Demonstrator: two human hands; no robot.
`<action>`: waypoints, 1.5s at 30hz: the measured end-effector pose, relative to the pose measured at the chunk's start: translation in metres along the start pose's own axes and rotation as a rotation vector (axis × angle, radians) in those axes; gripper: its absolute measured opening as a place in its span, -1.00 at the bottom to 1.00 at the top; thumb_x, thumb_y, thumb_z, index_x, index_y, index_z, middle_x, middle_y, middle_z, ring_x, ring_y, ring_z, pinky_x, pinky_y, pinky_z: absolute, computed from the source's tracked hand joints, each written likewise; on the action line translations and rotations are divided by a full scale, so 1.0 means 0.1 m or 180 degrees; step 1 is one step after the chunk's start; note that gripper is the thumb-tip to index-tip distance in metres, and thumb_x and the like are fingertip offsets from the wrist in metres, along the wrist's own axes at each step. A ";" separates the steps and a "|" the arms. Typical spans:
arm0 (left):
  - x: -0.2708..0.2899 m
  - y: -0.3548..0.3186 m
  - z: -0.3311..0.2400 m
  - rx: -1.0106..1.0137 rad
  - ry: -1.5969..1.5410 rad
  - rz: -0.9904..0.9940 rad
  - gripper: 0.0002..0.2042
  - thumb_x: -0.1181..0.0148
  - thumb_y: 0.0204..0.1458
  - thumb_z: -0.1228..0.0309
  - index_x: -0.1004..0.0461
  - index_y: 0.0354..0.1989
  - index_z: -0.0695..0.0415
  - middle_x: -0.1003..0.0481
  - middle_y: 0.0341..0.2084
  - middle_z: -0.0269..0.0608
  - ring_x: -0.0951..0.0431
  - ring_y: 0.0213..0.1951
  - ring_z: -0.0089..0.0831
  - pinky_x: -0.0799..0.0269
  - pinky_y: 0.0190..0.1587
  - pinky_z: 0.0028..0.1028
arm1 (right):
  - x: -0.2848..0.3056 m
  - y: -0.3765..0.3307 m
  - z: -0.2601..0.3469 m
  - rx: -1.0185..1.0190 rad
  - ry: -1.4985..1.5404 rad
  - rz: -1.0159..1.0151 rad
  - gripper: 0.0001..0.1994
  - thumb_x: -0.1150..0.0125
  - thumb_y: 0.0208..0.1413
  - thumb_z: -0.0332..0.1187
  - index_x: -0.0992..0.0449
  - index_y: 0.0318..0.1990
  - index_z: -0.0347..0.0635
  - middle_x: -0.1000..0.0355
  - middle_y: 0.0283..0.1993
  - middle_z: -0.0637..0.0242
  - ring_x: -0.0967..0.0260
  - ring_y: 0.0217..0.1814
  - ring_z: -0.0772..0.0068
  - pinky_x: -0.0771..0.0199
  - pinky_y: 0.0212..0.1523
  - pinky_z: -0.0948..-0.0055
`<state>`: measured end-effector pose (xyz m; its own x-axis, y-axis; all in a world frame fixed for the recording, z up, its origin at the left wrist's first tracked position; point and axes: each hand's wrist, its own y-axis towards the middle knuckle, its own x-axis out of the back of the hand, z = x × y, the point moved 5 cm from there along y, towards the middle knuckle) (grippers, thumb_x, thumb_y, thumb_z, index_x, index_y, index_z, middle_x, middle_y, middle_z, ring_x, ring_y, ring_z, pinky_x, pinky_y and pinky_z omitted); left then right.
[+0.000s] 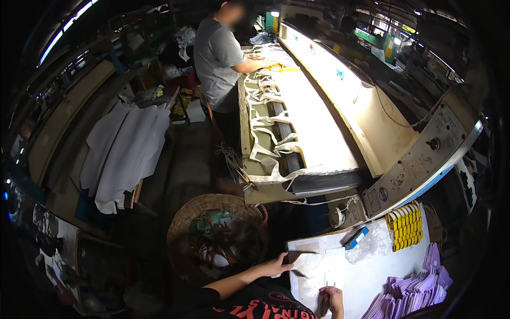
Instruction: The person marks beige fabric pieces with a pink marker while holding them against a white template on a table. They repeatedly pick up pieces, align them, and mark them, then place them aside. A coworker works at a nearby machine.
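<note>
At the left edge of the white tabletop [348, 284], my left hand [276, 265] is closed on the edge of a small stack of pale, flat cut pieces [306, 264]. My right hand [333, 299] rests lower on the same table, its fingers curled in a pinch around a thin pen-like stick [326, 284]. The stick is too small to name surely. A white sheet of paper [335, 257] lies just beyond my right hand, beside the pale pieces.
On my table are a blue box [356, 238], a clear plastic bag [376, 243], yellow-and-black strips [407, 227] and purple cut pieces [406, 297]. A wicker basket [183, 212] of scraps stands left. Ahead, a person in grey [220, 64] works at a long lit table [313, 127].
</note>
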<state>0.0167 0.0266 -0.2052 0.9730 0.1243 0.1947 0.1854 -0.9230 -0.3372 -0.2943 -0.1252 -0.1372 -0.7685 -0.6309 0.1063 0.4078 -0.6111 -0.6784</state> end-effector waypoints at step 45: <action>0.04 0.44 0.37 0.0526 0.0229 0.1444 -0.07 0.20 0.36 -0.32 -0.22 0.34 0.54 -0.38 0.27 0.39 -0.42 0.32 0.02 -0.34 0.33 -0.21 | 0.00 0.36 0.17 -0.0465 0.0085 -0.0691 -0.67 0.06 -0.07 -0.44 -0.64 -0.52 -0.50 -0.59 -0.54 0.01 -0.11 -0.79 0.50 -0.05 -0.74 0.46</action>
<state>0.0337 0.0003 -0.2533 0.9498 -0.3081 0.0553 -0.2302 -0.8073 -0.5434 -0.2716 -0.1556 -0.1494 -0.8438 -0.4786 0.2430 0.1579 -0.6541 -0.7398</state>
